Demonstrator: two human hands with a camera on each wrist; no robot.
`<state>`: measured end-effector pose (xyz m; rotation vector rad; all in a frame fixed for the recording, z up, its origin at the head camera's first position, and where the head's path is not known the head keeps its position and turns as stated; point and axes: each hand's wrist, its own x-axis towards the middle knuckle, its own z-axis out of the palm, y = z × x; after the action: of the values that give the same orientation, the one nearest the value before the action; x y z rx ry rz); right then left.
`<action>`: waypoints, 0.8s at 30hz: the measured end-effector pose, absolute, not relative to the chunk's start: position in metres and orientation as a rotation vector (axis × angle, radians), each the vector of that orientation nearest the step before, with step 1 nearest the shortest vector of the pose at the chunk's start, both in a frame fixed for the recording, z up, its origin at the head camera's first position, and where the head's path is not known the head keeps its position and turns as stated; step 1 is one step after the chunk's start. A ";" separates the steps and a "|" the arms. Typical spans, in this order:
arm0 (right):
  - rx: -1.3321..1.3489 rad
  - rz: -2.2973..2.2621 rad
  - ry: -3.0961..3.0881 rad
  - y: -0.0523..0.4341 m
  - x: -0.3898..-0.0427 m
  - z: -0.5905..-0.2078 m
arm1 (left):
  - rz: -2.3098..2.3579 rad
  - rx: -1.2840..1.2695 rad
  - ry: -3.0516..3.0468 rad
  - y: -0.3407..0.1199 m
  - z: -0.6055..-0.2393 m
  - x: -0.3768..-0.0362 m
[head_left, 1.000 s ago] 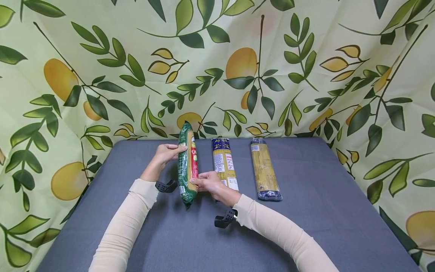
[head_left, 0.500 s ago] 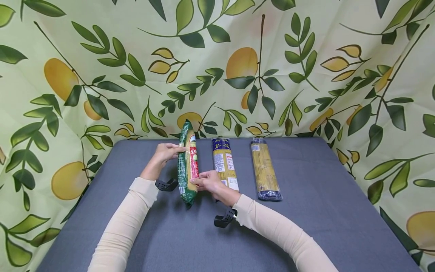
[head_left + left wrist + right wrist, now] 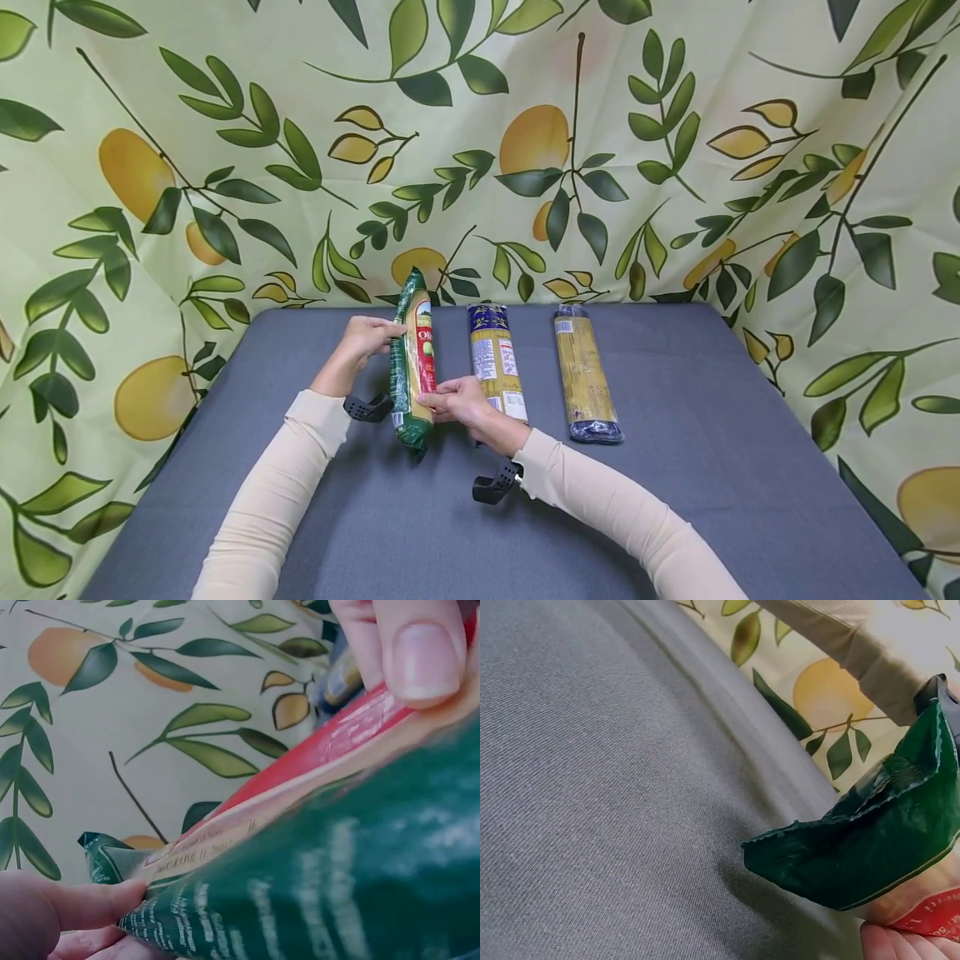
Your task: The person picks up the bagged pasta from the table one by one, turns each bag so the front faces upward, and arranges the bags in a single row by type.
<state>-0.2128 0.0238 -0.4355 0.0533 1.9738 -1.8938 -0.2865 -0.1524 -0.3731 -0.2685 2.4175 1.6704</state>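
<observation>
A long, glossy packet (image 3: 412, 367) is held above the surface (image 3: 675, 517), left of its middle, the packet's top end seen overlapping the far edge. It is tilted, and its film is green along the side and at both crimped ends; a tan strip and a red panel with pale lettering are shown on its front, and small print is carried on the green side. It is clamped by two hands: its left side is pinched between thumb and fingers by the left hand (image 3: 367, 337), and its right side, lower down, is gripped by the right hand (image 3: 468, 404), with the thumb laid on the front by the red panel.

Three packets are counted in all: one green and two with blue ends. The blue-topped packet (image 3: 491, 358), printed with white label panels, is set with its top at the far edge and is partly covered by the right hand. The clear-wrapped packet (image 3: 587, 367) is laid farther right, its top also by the far edge. Two cream sleeves (image 3: 258, 492) and two black wrist bands (image 3: 497, 483) are seen. Behind the far edge, one leaf-and-fruit cloth (image 3: 465, 183) is hung.
</observation>
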 end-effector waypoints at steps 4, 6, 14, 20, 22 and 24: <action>0.069 -1.906 1.941 0.025 -0.212 -0.436 | 1.735 -0.274 2.360 -0.153 -0.373 -0.288; 0.074 -1.936 1.899 0.025 -0.212 -0.436 | 1.807 -0.281 2.309 -0.153 -0.372 -0.289; 0.056 -1.935 1.808 0.030 -0.215 -0.439 | 1.921 -0.238 2.182 -0.155 -0.368 -0.288; -0.035 -1.931 1.681 0.029 -0.214 -0.440 | 1.903 -0.216 2.157 -0.158 -0.369 -0.287; -0.028 -1.956 1.673 0.027 -0.214 -0.441 | 1.900 -0.193 2.146 -0.159 -0.369 -0.287; 0.000 -1.986 1.692 0.025 -0.214 -0.442 | 1.891 -0.169 2.144 -0.160 -0.368 -0.287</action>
<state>-0.2142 0.0254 -0.4422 0.0000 1.6921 -1.9862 -0.2866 -0.1597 -0.3683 -0.1694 2.1435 1.8914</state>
